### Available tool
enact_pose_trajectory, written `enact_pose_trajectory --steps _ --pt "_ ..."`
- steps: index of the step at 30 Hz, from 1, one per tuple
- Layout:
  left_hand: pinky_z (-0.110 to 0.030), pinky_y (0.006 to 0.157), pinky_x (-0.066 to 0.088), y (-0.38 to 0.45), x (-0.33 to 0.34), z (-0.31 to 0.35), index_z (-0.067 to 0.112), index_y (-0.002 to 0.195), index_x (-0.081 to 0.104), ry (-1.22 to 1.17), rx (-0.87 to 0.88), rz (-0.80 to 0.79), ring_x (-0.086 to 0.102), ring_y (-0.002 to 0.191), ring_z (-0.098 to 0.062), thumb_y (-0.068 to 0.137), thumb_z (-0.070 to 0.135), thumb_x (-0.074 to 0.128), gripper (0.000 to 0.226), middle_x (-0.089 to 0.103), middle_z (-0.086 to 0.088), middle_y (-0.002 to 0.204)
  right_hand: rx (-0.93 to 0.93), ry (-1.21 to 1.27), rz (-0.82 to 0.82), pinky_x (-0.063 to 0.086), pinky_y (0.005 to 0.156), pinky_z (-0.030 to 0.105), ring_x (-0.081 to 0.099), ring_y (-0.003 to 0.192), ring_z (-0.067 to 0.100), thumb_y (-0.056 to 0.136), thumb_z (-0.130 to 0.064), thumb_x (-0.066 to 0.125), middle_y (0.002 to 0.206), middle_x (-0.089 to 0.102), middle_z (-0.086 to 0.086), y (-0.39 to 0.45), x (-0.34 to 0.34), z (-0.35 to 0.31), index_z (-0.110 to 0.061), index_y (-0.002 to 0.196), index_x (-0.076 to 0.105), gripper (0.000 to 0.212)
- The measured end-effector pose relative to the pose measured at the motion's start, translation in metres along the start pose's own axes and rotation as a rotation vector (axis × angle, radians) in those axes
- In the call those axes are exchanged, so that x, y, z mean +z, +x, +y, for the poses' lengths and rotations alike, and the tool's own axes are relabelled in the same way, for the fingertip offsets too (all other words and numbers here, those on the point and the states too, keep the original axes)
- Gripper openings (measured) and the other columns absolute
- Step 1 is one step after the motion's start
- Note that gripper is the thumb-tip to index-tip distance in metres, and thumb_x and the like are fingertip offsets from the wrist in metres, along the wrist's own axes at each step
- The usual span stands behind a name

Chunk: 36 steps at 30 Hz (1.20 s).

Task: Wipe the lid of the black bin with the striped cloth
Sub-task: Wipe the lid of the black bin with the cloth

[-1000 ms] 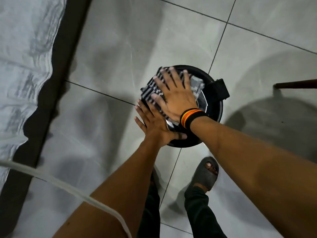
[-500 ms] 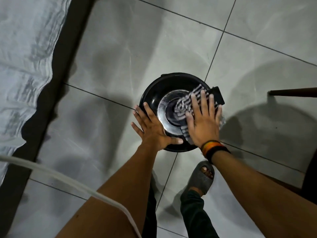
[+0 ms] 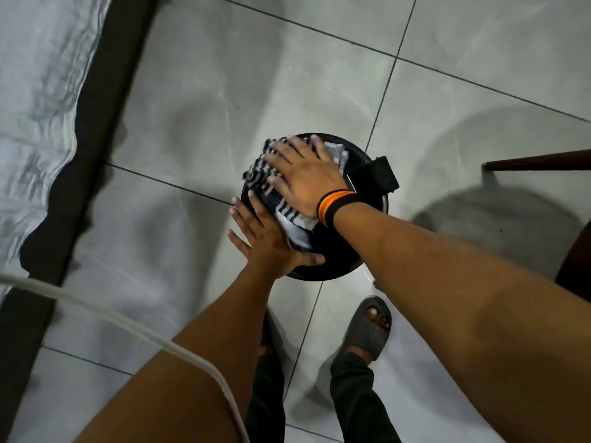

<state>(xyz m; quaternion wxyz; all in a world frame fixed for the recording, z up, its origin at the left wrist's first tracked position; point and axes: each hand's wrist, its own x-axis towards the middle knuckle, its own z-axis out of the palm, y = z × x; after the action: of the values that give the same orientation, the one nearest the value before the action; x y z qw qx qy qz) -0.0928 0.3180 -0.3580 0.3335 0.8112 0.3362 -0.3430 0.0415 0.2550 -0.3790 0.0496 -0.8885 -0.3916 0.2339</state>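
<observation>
A round black bin stands on the tiled floor below me, its lid (image 3: 339, 260) mostly covered. The black-and-white striped cloth (image 3: 281, 203) lies spread over the lid's left and far side. My right hand (image 3: 303, 177), with a striped wristband, presses flat on the cloth, fingers spread toward the far-left rim. My left hand (image 3: 265, 241) rests flat against the bin's near-left edge, thumb on the lid, holding nothing. A black pedal block (image 3: 382, 174) juts from the bin's right side.
A bed with a white sheet (image 3: 35, 100) and dark frame (image 3: 92, 148) runs along the left. A white cable (image 3: 121, 321) crosses the lower left. A brown chair leg (image 3: 540, 161) sticks in from the right. My sandalled foot (image 3: 367, 327) stands just behind the bin.
My right hand has swept the cloth from the lid's near-right side back to its far-left side. The left hand has stayed on the bin's edge.
</observation>
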Motion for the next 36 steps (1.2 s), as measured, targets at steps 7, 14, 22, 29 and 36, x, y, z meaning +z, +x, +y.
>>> enact_pose_trajectory --steps 7,14,22,29,36 --pt "-0.059 0.113 -0.023 -0.001 0.001 -0.001 0.015 0.151 -0.037 -0.023 0.042 0.032 -0.041 0.146 -0.036 0.044 0.07 0.09 0.175 -0.045 -0.016 0.157 0.651 0.195 0.286 0.011 0.124 0.061 0.035 0.146 0.03 0.101 -0.043 0.035 0.153 0.047 0.006 -0.061 0.014 0.04 -0.019 0.148 0.043 0.054" --pt "-0.058 0.111 -0.025 0.0 -0.001 0.001 0.015 0.148 -0.041 0.027 0.015 0.001 -0.044 0.144 -0.037 0.045 0.07 0.09 0.176 -0.049 -0.017 0.155 0.843 0.227 0.295 0.007 0.123 0.064 0.047 0.131 0.034 0.101 -0.038 0.036 0.131 0.059 0.013 -0.025 -0.007 0.028 -0.011 0.126 0.056 0.042" --pt "-0.062 0.12 -0.017 0.003 0.003 0.004 0.015 0.149 -0.04 0.037 -0.022 0.052 -0.039 0.148 -0.035 0.046 0.064 0.091 0.174 -0.044 -0.017 0.158 0.21 0.007 0.174 0.01 0.125 0.061 0.045 0.137 0.03 0.103 -0.037 0.037 0.135 0.058 0.007 0.015 -0.005 -0.039 -0.015 0.134 0.054 0.041" --pt "-0.055 0.11 -0.027 0.005 0.004 -0.001 0.016 0.15 -0.039 -0.001 0.012 0.037 -0.041 0.146 -0.034 0.041 0.067 0.092 0.178 -0.045 -0.015 0.157 0.229 0.015 0.157 0.0 0.125 0.063 0.017 0.157 0.028 0.105 -0.048 0.026 0.166 0.03 0.005 -0.012 0.012 -0.006 -0.022 0.156 0.032 0.058" --pt "-0.061 0.115 -0.02 0.008 0.007 -0.006 0.014 0.152 -0.036 0.024 0.058 0.083 -0.039 0.147 -0.039 0.043 0.071 0.089 0.175 -0.043 -0.019 0.158 0.747 0.322 0.383 0.007 0.125 0.061 0.004 0.159 0.029 0.103 -0.053 0.027 0.171 0.013 0.005 -0.09 0.052 0.01 -0.019 0.161 0.02 0.067"
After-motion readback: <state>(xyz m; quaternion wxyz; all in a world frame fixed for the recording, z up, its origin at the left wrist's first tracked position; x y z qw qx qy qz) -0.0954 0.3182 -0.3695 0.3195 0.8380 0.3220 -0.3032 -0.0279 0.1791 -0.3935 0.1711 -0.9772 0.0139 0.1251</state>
